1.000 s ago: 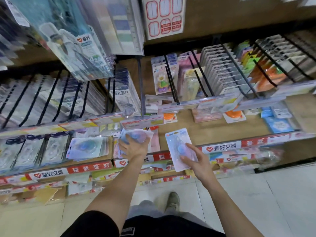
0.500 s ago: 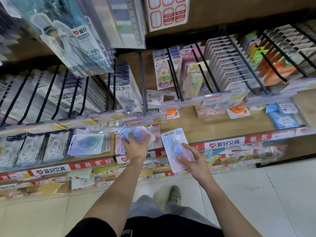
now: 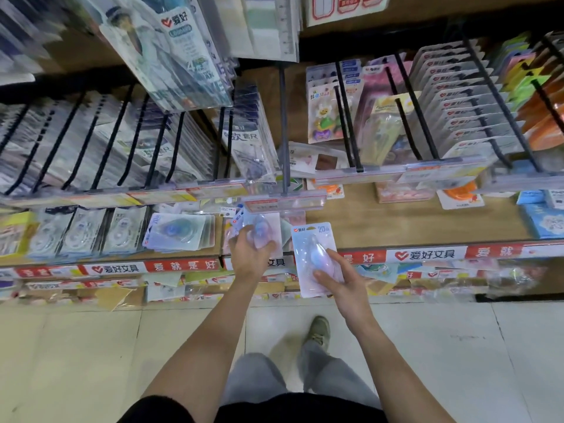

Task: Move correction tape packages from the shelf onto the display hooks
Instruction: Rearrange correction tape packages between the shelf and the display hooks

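Observation:
My left hand [image 3: 248,254] grips a correction tape package [image 3: 259,230] with a clear blister, raised just under the price tag of a long empty display hook [image 3: 284,129]. My right hand [image 3: 338,279] holds a second package [image 3: 311,239], a white card marked 20m with a bluish tape dispenser, upright in front of the shelf edge. A loose pile of similar blue packages [image 3: 180,232] lies on the wooden shelf [image 3: 396,221] to the left of my left hand. Part of the left package is hidden by my fingers.
Black hooks loaded with stationery packs [image 3: 451,111] fill the upper right and more packs hang at upper left [image 3: 91,141]. Red and white shelf labels [image 3: 424,254] run along the shelf front. Lower shelves hold more goods. Tiled floor and my shoe [image 3: 319,331] are below.
The left hand has lifted its package slightly closer to the hook's price tag. The right hand still holds its package in about the same spot. My head has moved nearer.

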